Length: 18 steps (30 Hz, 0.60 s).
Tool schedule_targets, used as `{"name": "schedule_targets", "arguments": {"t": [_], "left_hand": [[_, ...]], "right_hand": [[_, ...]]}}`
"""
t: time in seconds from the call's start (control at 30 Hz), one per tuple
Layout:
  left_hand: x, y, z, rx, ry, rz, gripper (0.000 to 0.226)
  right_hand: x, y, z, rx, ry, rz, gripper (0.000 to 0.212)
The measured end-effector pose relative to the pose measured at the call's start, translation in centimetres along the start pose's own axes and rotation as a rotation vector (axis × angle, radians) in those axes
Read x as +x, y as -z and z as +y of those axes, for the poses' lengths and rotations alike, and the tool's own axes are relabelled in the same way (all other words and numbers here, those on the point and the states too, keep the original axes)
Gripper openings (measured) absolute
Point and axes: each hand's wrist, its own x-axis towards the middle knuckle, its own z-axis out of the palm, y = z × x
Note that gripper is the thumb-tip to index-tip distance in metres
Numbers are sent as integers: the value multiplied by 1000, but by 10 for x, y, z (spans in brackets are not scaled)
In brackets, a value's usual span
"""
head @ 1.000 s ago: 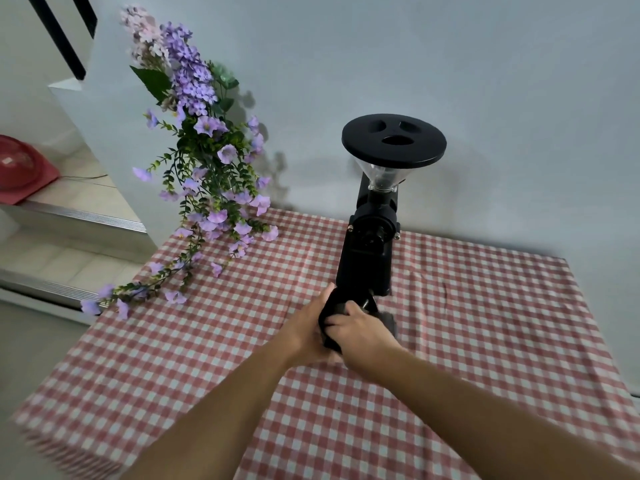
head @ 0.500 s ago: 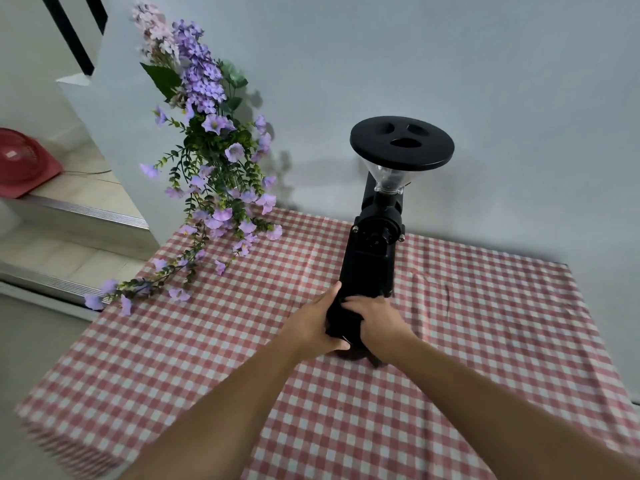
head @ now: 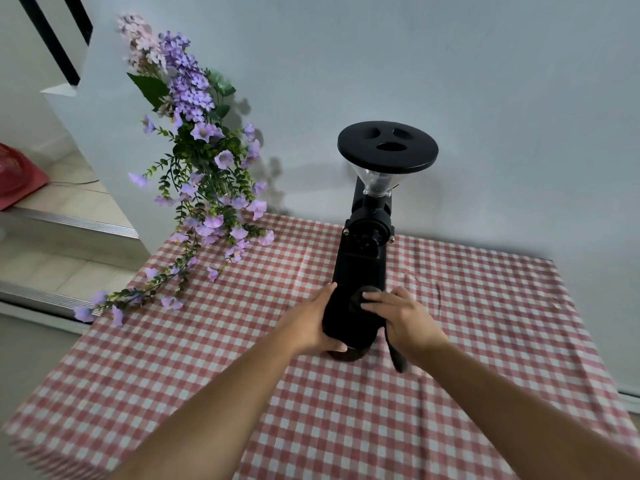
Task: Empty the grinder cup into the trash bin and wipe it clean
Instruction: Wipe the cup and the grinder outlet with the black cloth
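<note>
A tall black coffee grinder point(head: 365, 251) with a round black lid and a clear hopper stands on the checked tablecloth near the wall. At its foot is the black grinder cup point(head: 346, 323). My left hand point(head: 310, 322) wraps the cup's left side. My right hand point(head: 403, 317) presses against the cup's right side, its fingertips on a round dark part at the cup's top. A dark strip point(head: 398, 356) sticks out under my right palm; I cannot tell what it is. No trash bin is in view.
The table point(head: 502, 341) has a red-and-white checked cloth, and its left and near edges drop to the floor. A purple flower spray point(head: 204, 188) hangs over the back left corner. Steps point(head: 65, 223) and a red object point(head: 17, 174) lie to the left.
My hands have shifted from the near face of the grinder's foot to either side of the cup. The view has moved closer and slightly up.
</note>
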Motion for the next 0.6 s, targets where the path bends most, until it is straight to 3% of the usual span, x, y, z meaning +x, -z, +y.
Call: {"name": "schedule_targets", "arguments": {"t": [0.1,0.2,0.33,0.4,0.47,0.53,0.6], "left_hand": [[3,1,3,5,5,0,113],[3,-1,1,29,6,29,113],[3,-4,-2,47,45,37,115],[3,-3,0,67,73,37,112],[5,-2,2,78,89,30,112],[6,-1,3,95,71,41,106],[5,-1,3,114,53,41,103]], "right_hand": [[-4,-9,4,-190,-83,-168,55],[-27,-35,-5,-132,-216,-138,50],[-15,-48,-31,173,-458,-88,50],[-3,-41,-34,420,-580,-134,48],[1,-34,-32,497,-596,-198,45],[0,-27,-34,364,-519,-313,44],[0,-21,-33,64,-377,-428,43]]}}
